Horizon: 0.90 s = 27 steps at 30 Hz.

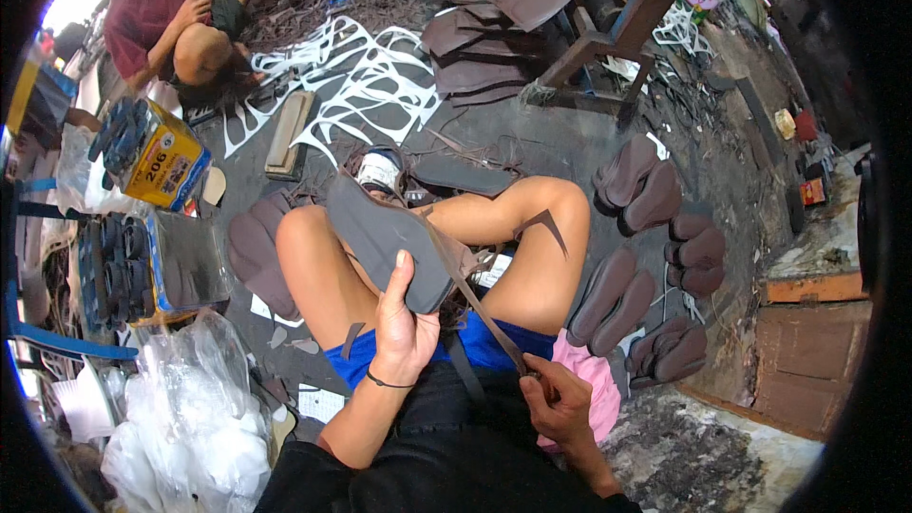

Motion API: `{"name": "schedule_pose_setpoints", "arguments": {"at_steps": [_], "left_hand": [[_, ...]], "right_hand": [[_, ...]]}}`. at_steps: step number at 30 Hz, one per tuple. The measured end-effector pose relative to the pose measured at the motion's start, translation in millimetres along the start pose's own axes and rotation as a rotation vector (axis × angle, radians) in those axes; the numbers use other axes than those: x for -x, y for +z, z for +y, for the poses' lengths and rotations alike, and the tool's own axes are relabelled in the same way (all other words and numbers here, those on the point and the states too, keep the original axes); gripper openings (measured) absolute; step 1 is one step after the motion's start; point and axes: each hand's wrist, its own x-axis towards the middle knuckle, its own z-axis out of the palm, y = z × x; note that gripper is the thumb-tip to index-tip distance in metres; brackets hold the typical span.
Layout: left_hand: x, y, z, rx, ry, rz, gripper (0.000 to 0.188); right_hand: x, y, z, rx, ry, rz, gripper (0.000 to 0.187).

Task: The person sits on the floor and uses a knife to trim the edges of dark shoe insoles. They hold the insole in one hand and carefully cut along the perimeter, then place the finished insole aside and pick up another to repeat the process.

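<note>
My left hand [407,323] is closed round the heel end of a dark grey shoe sole [391,237], thumb lying along its upper face. The sole is tilted above my crossed legs, its broad end pointing away and to the left. From its right edge a thin brown strip [489,321] runs down to my right hand [559,401]. The fingers of that hand are pinched on the strip's lower end; whether they hold anything else is hidden. Behind the sole stands a container with a white label [380,171]. A brown offcut [546,226] lies on my right knee.
Pairs of brown soles [613,299] lie on the floor at right, more [261,252] at left. White cut-out sheets [370,81] and brown sheets [489,47] spread ahead beside a wooden frame [622,38]. Plastic bags [190,427] sit near left. Another person [157,14] sits far left.
</note>
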Motion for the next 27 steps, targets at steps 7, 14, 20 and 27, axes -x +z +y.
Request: {"name": "schedule_pose_setpoints", "arguments": {"at_steps": [7,14,20,27], "left_hand": [[19.4,-47.6,-5.6,-0.129,0.021,0.012,0.028],[43.1,-83.1,0.3,-0.198,-0.004,-0.007,0.027],[45.4,-104.5,7.1,-0.213,0.043,0.068,0.034],[45.8,-110.2,9.0,-0.210,-0.048,0.107,0.036]], "right_hand": [[-15.6,-2.9,-22.8,0.015,0.066,-0.123,0.026],[-49.0,36.6,-28.5,-0.065,0.024,-0.221,0.026],[-63.5,50.6,-38.1,-0.067,-0.061,-0.321,0.029],[-40.2,37.7,-21.3,-0.061,0.038,-0.307,0.028]]}}
